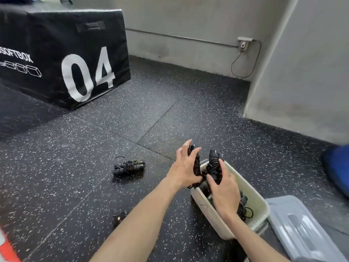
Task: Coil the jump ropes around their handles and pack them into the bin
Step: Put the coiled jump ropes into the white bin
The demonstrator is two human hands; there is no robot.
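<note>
Both hands (186, 165) (224, 188) hold coiled ropes (214, 167) upright above bin (258, 203).

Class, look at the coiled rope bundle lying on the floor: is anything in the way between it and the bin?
Nothing on the floor blocks it: bare speckled mat lies between the coiled jump rope and the bin. But the left hand and right hand each hold a bundle above the bin's opening, which already holds ropes.
</note>
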